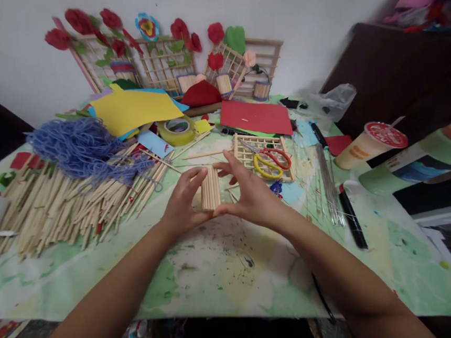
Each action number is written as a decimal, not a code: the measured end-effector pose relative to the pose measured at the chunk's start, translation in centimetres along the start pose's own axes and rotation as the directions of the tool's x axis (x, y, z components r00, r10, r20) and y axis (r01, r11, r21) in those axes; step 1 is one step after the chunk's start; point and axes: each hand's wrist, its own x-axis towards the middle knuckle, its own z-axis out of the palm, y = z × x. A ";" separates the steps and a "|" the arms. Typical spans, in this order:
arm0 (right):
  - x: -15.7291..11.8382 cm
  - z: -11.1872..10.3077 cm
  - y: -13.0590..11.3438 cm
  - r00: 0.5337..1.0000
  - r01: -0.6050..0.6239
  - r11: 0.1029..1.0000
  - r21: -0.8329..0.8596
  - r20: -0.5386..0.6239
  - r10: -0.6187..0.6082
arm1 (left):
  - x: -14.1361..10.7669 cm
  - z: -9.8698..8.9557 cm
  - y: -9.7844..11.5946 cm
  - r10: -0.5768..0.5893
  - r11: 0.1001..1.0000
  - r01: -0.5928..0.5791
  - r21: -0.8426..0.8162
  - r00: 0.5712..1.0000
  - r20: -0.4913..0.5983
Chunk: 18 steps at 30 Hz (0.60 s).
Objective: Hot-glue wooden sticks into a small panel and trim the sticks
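Note:
Between my two hands, over the middle of the table, is a small upright piece made of short wooden sticks (210,188) set side by side. My left hand (184,200) grips its left edge between thumb and fingers. On the other side, my right hand (247,191) has its thumb at the lower right edge and its fingers curved near the top. Just beyond my right hand lies a stick lattice (243,149) with scissors (268,160) on it, their handles yellow and red. A blue bundle (276,187) sits close to my right wrist.
Loose wooden sticks (63,209) and tangled blue yarn (75,145) cover the left. Yellow paper (135,111), a tape roll (176,128) and red paper (255,117) lie behind. Thin wires (327,186), a black marker (352,218), a drink cup (369,145) and a bottle (418,165) are right.

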 end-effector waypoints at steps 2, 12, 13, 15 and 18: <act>0.1 -0.1 0.4 1.000 -0.005 0.999 0.042 -0.001 0.005 | 0.2 -0.2 0.3 0.037 0.994 -0.038 0.098 0.999 0.016; 0.2 -0.1 0.5 0.998 -0.063 0.998 0.028 0.031 0.063 | 0.3 0.3 0.6 -0.005 0.977 -0.016 0.211 0.995 0.097; 0.2 0.0 0.5 0.998 -0.060 0.998 0.024 0.030 0.059 | 0.2 0.3 0.6 -0.005 0.976 -0.016 0.216 0.995 0.097; 0.1 0.1 0.5 0.999 -0.042 0.999 0.020 0.021 0.041 | 0.2 0.2 0.5 -0.004 0.976 -0.019 0.218 0.995 0.104; 0.0 0.3 0.8 1.000 -0.007 1.000 0.014 0.012 0.007 | 0.2 0.1 0.3 -0.030 0.975 0.001 0.224 0.992 0.124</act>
